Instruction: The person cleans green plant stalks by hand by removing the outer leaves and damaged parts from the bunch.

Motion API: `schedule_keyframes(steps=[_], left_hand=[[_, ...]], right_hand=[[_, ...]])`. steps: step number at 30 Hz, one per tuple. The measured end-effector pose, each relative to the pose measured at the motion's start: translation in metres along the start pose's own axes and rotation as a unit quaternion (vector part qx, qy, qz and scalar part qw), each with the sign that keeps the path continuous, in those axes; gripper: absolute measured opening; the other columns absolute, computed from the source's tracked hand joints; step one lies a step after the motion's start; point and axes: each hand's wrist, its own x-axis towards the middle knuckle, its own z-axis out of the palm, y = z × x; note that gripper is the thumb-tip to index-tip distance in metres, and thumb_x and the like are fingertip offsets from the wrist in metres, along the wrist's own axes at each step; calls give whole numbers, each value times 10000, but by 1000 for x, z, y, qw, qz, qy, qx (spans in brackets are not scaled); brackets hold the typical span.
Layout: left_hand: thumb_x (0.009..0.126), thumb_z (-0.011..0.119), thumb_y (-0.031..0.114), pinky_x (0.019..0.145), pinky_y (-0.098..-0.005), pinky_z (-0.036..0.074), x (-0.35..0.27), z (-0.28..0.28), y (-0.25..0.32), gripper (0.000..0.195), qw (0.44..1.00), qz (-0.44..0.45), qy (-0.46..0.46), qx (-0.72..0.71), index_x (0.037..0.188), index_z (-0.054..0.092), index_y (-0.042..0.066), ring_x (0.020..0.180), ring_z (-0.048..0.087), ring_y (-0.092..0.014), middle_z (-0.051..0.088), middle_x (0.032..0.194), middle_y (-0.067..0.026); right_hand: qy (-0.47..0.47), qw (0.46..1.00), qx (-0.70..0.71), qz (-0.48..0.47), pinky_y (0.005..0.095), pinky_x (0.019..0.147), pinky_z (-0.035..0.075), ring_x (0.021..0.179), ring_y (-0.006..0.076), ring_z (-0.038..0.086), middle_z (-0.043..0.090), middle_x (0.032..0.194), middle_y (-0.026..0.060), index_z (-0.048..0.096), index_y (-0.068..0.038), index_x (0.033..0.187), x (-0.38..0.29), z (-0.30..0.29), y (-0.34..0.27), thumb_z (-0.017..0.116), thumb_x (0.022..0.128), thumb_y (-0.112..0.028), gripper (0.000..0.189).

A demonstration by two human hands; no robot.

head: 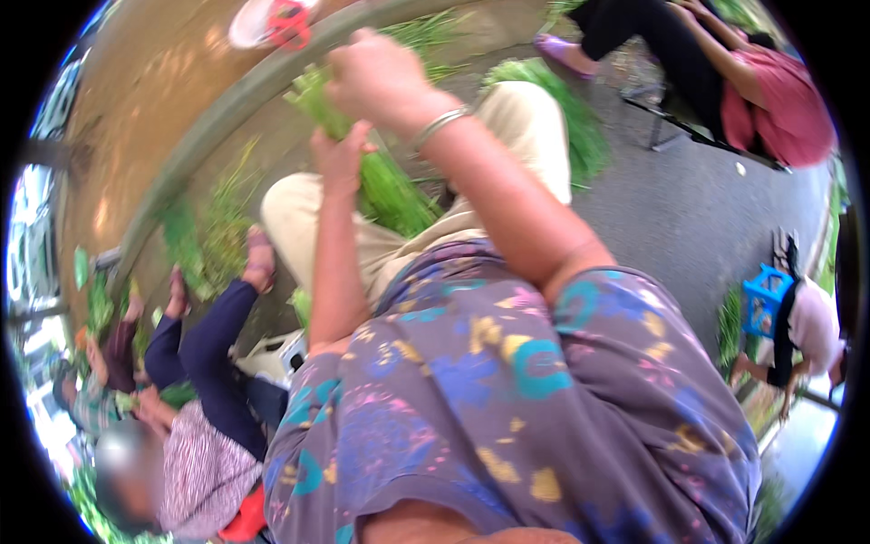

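Observation:
A bunch of long green stalks, likely chives or a similar leafy vegetable [397,190], lies slantwise between my knees, its pale cut ends pointing up and to the left. My left hand [340,153] is wrapped around it below those ends. Above it, my right hand [377,75] has its fingers curled by the pale ends, with a silver-coloured bangle on the wrist. Blur and the hand itself hide whether anything is between those fingers. Beside my right knee rests a larger heap of the same greens [574,129] on the wet pavement.
Loose green leaves [435,44] lie beyond my hands, near a curved concrete kerb [197,129]. Past the kerb stand a white basin [248,24] and a red plastic basket [289,24]. Seated people are on both sides; a blue plastic stool [764,299] is far right.

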Motion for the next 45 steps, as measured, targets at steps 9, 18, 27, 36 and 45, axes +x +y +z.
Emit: schedule_keyframes(steps=[9,18,27,36,45], left_hand=[[722,624,-12,364,-286,467,9,4,6,137,981,-20,83,-174,807,519,13,462,527,-140,532,667,-56],[747,616,28,529,-375,520,29,-36,3,225,967,-64,153,-196,933,490,41,462,530,-186,504,572,-42],[793,629,105,645,-423,510,40,-75,6,128,932,-83,187,-299,866,527,84,593,544,-206,521,656,-35],[855,553,144,693,-396,424,18,-56,42,120,907,-32,66,-415,768,499,82,616,474,-191,490,637,-35],[855,535,153,645,-378,417,15,-66,61,121,892,30,-61,-446,754,492,103,602,446,-169,457,633,-17]], right_hand=[[94,978,178,56,406,568,433,575,314,575,550,605,223,570,57,656,16,-63,-29,497,713,-156,232],[122,987,96,47,448,681,477,690,372,589,592,700,226,618,11,661,22,-7,-2,543,700,-217,244],[91,995,-15,39,385,861,445,999,292,527,556,1001,168,604,-54,1043,-7,-12,91,611,690,-96,355],[-15,932,338,127,222,655,450,737,71,560,641,829,34,651,-11,924,-57,-6,93,614,820,-157,183],[-99,919,366,111,190,669,427,755,48,531,613,839,-6,632,-17,963,-94,-11,60,609,844,-118,157]])
